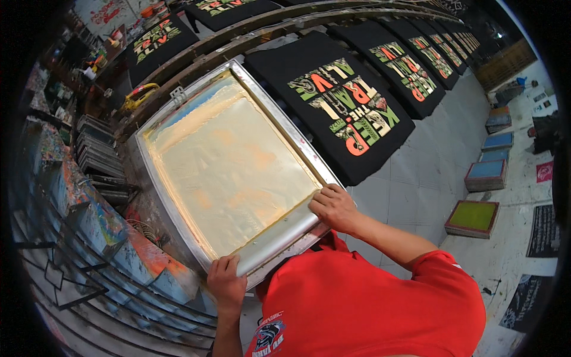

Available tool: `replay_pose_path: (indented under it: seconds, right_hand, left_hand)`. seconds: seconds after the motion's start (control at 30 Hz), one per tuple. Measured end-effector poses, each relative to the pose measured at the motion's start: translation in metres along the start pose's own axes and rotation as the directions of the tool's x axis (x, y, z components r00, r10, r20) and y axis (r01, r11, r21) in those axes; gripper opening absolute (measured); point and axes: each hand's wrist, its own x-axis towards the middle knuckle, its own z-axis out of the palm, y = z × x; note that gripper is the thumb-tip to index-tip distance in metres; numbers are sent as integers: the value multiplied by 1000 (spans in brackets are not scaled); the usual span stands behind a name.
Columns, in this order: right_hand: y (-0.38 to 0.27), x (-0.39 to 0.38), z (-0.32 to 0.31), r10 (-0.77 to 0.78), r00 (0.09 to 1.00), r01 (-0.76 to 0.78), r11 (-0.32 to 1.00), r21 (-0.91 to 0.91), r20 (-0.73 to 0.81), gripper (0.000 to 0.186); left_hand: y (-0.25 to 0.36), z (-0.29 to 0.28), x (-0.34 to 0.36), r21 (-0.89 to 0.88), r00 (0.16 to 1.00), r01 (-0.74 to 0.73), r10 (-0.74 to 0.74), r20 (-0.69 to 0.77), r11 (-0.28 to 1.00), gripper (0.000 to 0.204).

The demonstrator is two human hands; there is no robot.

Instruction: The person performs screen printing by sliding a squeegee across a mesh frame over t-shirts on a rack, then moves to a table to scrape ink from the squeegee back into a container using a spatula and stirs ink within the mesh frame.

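Note:
A silver screen-printing frame lies tilted diagonally before me, its mesh coated in pale cream ink with orange patches. My left hand is closed on the near left corner of the frame. My right hand grips its near right corner, fingers curled over the metal bar along the near edge. Beside the frame's far right side lies a black T-shirt with a colorful print. What lies directly under the frame is mostly hidden.
More printed black shirts line a long wooden rail rack. Stacked frames stand at left beside a paint-smeared bench. A tiled floor runs along the right, with screens against the wall. Yellow tubing sits behind the frame.

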Motion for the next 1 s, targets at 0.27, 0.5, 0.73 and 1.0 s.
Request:
replay_pose_path:
  seconds: [0.27,0.5,0.73,1.0]
  right_hand:
    - [55,124,4,1,1000,-1,999,-51,-3,13]
    - [140,325,71,-23,996,11,990,-142,-85,22]
    - [149,344,132,-25,963,-31,979,-202,-269,10]
    - [111,293,17,14,904,-29,999,28,428,38]
  left_hand:
    - [-72,-24,106,28,962,-101,105,-252,994,30]
    - [-178,-33,301,139,964,83,-44,-264,987,29]
    - [-217,1,330,173,940,48,15,-341,984,33]
    - [-144,-70,255,107,936,123,-151,319,987,52]
